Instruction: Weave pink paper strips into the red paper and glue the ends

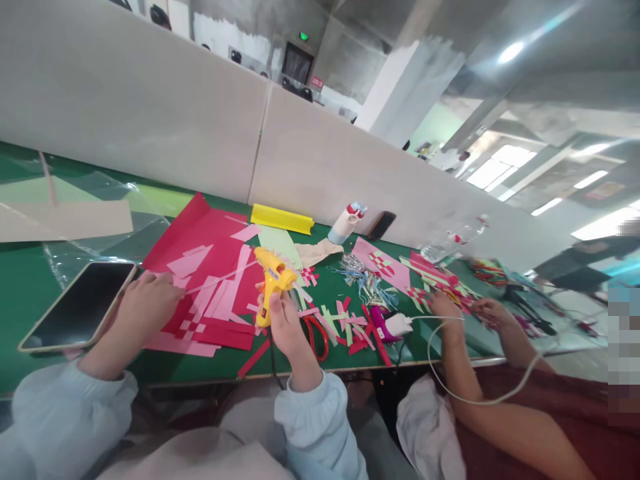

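Observation:
My right hand [286,323] is wrapped round the handle of a yellow hot glue gun [274,277], with its cord hanging down over the table edge. To the left, my left hand [150,301] is closed at the fingertips on one end of a thin pink paper strip [220,278]. The strip's other end reaches the front of the glue gun. Beneath them lie red paper sheets [175,233], loose pink strips [230,293] and a small woven pink-and-red piece [191,327]. A smartphone [83,303] lies just left of my left hand.
Red-handled scissors [316,339] and scattered paper strips [345,323] lie right of my right hand. A white charger [399,325] with a cable sits near the table edge. A co-worker's hands [493,312] handle strips at the right. A bottle [347,223] stands by the partition [150,113].

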{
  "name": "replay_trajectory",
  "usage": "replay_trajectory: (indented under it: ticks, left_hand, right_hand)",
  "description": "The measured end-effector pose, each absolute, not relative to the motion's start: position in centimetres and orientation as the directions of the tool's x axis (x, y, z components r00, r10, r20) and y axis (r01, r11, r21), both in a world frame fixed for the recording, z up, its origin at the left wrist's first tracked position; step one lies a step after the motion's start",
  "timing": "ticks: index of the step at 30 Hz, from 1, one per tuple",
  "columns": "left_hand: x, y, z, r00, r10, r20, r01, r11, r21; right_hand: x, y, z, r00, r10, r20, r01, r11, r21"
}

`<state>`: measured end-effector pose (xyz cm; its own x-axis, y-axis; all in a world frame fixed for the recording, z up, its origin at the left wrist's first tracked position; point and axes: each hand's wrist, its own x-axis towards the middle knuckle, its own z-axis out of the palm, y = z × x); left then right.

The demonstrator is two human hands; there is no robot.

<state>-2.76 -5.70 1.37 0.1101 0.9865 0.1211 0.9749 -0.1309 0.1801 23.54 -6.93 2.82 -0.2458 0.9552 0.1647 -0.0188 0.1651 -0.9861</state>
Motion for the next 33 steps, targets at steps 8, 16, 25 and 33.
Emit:
replay_trajectory:
  ticks: [8, 16, 25, 33]
  left_hand:
    - [-1.4, -6.9, 3.4, 0.081, 0.986, 0.144, 0.986, -0.1, 0.132]
    - [1.7, -9.8, 7.9, 0.018, 0.99, 0.137, 0.543, -0.125, 0.83]
    - [1.3, -11.0, 7.3, 0.047, 0.967, 0.25, 0.552, -0.234, 0.8]
    - [1.3, -11.1, 8.0, 0.037, 0.948, 0.316, 0.583, -0.277, 0.764]
  right_hand:
    - [22.9, -7.0, 3.7, -0.253, 0.908, 0.333, 0.433, 0.414, -0.801]
    - [21.3, -6.8, 5.1, -0.331, 0.85, 0.411, 0.724, 0.508, -0.467]
    - [21.7, -6.4, 5.6, -0.331, 0.822, 0.463, 0.774, 0.517, -0.364]
    - [22.1, -6.5, 5.4, -0.388, 0.777, 0.495, 0.714, 0.593, -0.371]
